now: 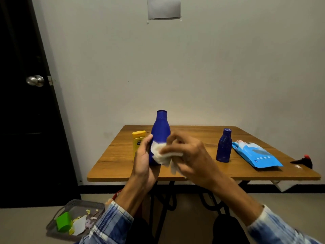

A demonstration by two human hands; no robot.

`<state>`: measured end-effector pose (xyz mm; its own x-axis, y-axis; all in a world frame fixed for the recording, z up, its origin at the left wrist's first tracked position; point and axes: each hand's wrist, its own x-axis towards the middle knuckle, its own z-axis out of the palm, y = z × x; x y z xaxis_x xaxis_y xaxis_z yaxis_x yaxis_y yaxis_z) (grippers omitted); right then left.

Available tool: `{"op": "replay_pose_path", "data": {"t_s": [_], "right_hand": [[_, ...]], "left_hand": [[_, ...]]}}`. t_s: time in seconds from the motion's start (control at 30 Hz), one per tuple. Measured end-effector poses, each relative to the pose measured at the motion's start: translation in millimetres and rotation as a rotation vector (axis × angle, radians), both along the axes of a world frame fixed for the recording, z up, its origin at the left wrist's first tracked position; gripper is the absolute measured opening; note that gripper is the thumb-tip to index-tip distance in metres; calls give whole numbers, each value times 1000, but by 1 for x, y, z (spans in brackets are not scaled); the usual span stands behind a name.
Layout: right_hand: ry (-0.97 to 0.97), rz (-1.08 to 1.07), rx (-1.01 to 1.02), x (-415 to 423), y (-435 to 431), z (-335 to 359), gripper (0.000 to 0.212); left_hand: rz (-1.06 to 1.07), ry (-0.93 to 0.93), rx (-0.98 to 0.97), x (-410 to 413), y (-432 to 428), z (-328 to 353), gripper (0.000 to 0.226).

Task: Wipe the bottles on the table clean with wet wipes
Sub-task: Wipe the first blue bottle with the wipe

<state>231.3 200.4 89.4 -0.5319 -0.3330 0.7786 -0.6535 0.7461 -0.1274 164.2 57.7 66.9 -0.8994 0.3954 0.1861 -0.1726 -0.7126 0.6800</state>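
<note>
A black door (21, 120) stood at the left, and a wooden table (119, 159) was set against the pale wall. On the floor to the left of the table lay a grey basket (84, 202) that held a green cup (64, 221) and scraps. A grey sheet (164, 7) was taped high on the wall.

The left hand (143, 159) gripped the lower body of the big bottle (161, 131), with the thumb on its left side. The bottle was dark blue and upright, over the left half of the tabletop toward the near edge. Whether its base rested on the wood could not be told. The right hand (190, 155), its fingers curled, held a crumpled white wipe (161, 154) and pressed it against the bottle's lower front.

A blue wipe pack (255, 154) lay flat toward the right edge. Just left of it a small bottle (224, 147), also dark blue, stood upright. A yellow bottle (138, 140) stood near the left edge, partly hidden behind the left hand. A small black object (302, 162) with a red tip lay at the right edge. The door had a steel knob (35, 80).
</note>
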Motion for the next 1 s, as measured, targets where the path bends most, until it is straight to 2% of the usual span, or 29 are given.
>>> {"op": "replay_pose_path", "data": {"t_s": [0.07, 0.17, 0.23, 0.4, 0.57, 0.7, 0.73, 0.9, 1.0], "right_hand": [[-28, 30, -6, 8, 4, 0, 23], [113, -104, -248, -2, 14, 28, 21], [163, -157, -326, -14, 16, 47, 24], [39, -46, -262, -15, 1, 16, 30], [-119, 94, -146, 7, -1, -21, 27], [7, -17, -374, -6, 8, 5, 25], [20, -36, -379, -9, 6, 7, 26], [-100, 37, -129, 7, -7, -26, 27], [-49, 15, -120, 9, 0, -13, 26]], "left_hand": [[8, 11, -19, -1, 1, -2, 47], [21, 117, -78, 4, 6, -1, 38], [0, 149, -97, 7, 8, 0, 41], [20, 54, -23, 4, 3, 2, 41], [35, -78, -7, -3, -1, -1, 54], [9, -14, 5, 1, 7, 2, 40], [5, -8, 11, 2, 9, 2, 38], [-16, 6, 30, -1, 3, -1, 45], [36, 113, -29, -1, 6, -3, 43]]}}
